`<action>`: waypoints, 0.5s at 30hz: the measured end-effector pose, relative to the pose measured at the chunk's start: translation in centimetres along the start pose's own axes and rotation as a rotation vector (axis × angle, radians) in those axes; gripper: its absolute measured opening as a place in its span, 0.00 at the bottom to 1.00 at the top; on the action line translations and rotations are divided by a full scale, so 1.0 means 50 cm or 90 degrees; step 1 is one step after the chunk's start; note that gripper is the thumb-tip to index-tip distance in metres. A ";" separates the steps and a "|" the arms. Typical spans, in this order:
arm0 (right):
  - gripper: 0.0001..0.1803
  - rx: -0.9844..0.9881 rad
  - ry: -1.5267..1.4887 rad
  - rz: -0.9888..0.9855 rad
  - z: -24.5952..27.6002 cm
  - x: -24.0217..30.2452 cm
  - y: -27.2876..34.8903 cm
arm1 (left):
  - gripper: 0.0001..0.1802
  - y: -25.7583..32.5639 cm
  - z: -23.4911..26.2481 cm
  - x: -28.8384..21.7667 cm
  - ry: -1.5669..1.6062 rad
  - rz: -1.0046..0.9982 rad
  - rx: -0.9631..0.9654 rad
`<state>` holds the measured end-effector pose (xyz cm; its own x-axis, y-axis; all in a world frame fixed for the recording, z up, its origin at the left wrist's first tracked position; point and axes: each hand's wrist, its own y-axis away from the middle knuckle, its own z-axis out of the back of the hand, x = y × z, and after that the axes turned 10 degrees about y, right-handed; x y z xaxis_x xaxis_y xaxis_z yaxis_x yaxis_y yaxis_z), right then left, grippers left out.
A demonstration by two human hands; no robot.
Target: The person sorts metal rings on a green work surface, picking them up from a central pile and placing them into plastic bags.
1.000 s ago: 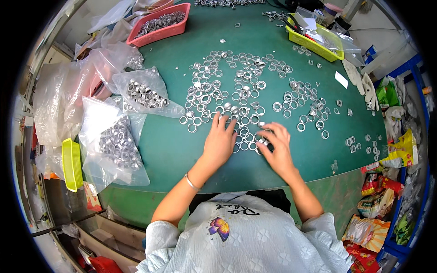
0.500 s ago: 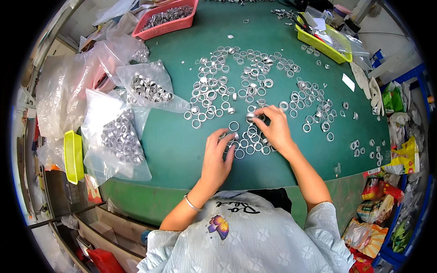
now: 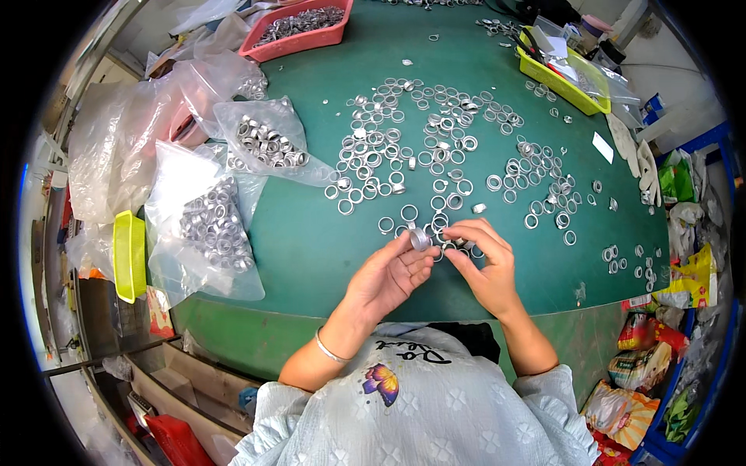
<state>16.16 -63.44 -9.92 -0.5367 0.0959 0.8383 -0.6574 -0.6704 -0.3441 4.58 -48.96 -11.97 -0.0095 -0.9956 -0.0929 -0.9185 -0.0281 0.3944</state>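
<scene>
Left hand [image 3: 386, 273]: palm turned up just above the counter's near edge; grip closed on a small stack of metal rings [image 3: 420, 238], pinched between thumb and fingertips so the stack stands clear of the loose pieces below.
Right hand [image 3: 483, 268]: curled beside the left, fingertips close to the stack and over a few rings lying near it; whether its grip holds a ring of its own is hard to tell, since the fingers hide what is under them.
Stack of metal rings: silver, short and cylindrical, held between the two hands at the near side of the counter, probably raised so both hands can reach it.
Loose rings [image 3: 404, 147]: silver, spread flat in clusters across the middle of the counter, single-layered so each can be picked singly.
Counter [image 3: 311, 241]: green top, rounded near edge.
Clear plastic bags [image 3: 210, 225]: several at the person's left, filled with more rings, lying on their sides with mouths toward the work area.
Red tray [image 3: 299, 27]: far left corner, heaped with metal parts.
Yellow-green tray [image 3: 559, 74]: far right, holding mixed small items.
Yellow basket [image 3: 128, 256]: off the counter's left edge.
Snack packets [image 3: 660, 342]: piled beside the right edge.
</scene>
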 end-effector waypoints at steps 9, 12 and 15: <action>0.12 0.066 0.024 0.015 0.005 -0.002 0.011 | 0.14 -0.006 0.023 0.002 0.083 0.056 0.008; 0.11 0.092 0.030 -0.024 -0.012 0.007 0.012 | 0.14 0.039 0.029 -0.015 0.065 -0.060 -0.038; 0.11 0.084 0.177 0.000 0.000 -0.018 0.028 | 0.13 0.097 0.015 -0.023 -0.066 -0.325 -0.171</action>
<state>15.74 -64.47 -11.15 -0.6732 0.2810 0.6840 -0.5926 -0.7584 -0.2716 -0.15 -47.86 -10.62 0.3571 -0.8365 -0.4157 -0.6849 -0.5370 0.4924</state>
